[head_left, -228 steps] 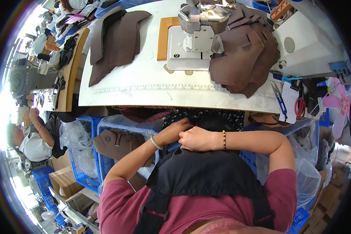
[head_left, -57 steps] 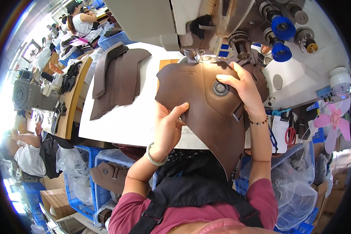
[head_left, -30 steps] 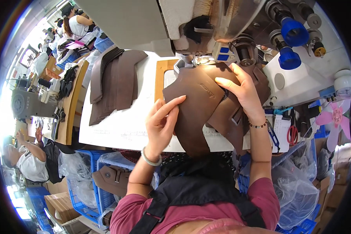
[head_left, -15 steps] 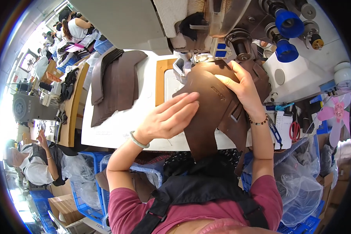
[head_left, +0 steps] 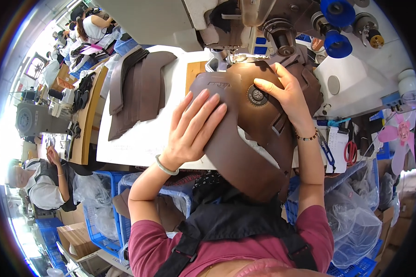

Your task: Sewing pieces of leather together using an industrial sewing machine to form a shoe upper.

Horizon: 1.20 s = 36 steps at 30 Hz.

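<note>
Two hands on the brown piece, far edge up by the needle

Nearest me, my black apron, and over it droops the curved brown strip, its near end hanging past the close edge of the white table. Follow it up, and here's my left hand: fingers straight, slightly parted, laid flat on the strip, pressing rather than pinching. My left thumb is out of sight.

Now right and a touch farther: the brown panel lies alongside the strip, a gap open between them near me; whether they're already joined farther up, I can't tell. My right hand has the panel's far right edge, thumb on top just beside the round badge, forefinger spread away from it; the other fingers are hidden, so how tight that grip is, I can't say.

Beyond the panel, the sewing machine looms, its needle too small to make out. A stack of brown pieces sits off to the left, a loose brown pile to the right.

I'd call this the lining-up step, strip against panel. The next move, in my judgement, calls for a flat left palm and a steady right hand, edges level, fingertips clear of the needle.
</note>
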Each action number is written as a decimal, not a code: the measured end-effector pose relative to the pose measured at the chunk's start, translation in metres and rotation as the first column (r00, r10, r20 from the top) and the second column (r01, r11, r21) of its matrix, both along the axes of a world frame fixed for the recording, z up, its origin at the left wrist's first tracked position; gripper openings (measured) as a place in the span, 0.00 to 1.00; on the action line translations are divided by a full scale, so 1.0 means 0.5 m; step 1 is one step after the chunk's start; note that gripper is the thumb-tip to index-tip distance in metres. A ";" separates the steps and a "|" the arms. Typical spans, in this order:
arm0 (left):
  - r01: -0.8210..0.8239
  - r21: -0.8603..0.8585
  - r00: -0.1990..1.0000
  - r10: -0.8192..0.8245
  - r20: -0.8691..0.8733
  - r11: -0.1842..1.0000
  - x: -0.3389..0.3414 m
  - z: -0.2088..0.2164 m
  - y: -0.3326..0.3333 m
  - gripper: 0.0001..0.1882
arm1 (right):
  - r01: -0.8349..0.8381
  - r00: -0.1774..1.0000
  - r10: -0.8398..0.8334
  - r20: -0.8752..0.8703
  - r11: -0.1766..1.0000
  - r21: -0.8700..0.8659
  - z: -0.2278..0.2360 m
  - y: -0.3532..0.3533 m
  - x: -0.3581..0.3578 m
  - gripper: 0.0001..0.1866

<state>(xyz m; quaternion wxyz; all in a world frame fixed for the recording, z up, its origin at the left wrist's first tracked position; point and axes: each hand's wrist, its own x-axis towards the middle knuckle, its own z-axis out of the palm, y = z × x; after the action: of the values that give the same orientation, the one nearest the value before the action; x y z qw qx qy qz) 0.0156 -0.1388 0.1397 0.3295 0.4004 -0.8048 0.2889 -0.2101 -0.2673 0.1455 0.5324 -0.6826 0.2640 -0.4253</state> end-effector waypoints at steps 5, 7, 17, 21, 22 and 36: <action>0.085 0.176 0.990 -0.064 -0.123 0.981 0.010 -0.014 -0.026 0.29 | 0.009 1.000 -0.009 0.002 1.000 0.021 0.001 0.004 0.001 0.18; 0.109 0.253 0.983 -0.067 -0.170 0.961 0.007 -0.004 -0.024 0.32 | 0.018 1.000 -0.018 -0.003 1.000 0.004 -0.002 0.004 0.000 0.18; 0.046 0.167 0.998 -0.037 -0.060 0.985 -0.004 0.010 -0.018 0.27 | -0.014 1.000 0.014 0.010 0.999 0.035 -0.003 0.005 0.002 0.19; 0.048 0.276 0.999 -0.044 -0.019 0.960 -0.013 0.001 -0.032 0.31 | -0.004 1.000 0.004 -0.002 1.000 0.018 -0.003 0.006 0.002 0.18; 0.064 0.266 0.998 -0.059 -0.026 0.962 -0.011 -0.005 -0.039 0.33 | 0.004 1.000 -0.004 0.004 1.000 0.000 -0.006 0.005 0.003 0.18; 0.115 0.365 0.993 -0.115 -0.021 0.924 0.002 0.033 -0.047 0.34 | 0.022 1.000 -0.022 -0.022 1.000 0.008 0.005 0.011 0.001 0.13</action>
<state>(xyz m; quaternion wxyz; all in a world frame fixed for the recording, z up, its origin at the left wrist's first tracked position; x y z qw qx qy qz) 0.0168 -0.1625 0.1564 0.2652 0.4068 -0.8667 0.1143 -0.2096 -0.2620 0.1480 0.5275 -0.6822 0.2788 -0.4226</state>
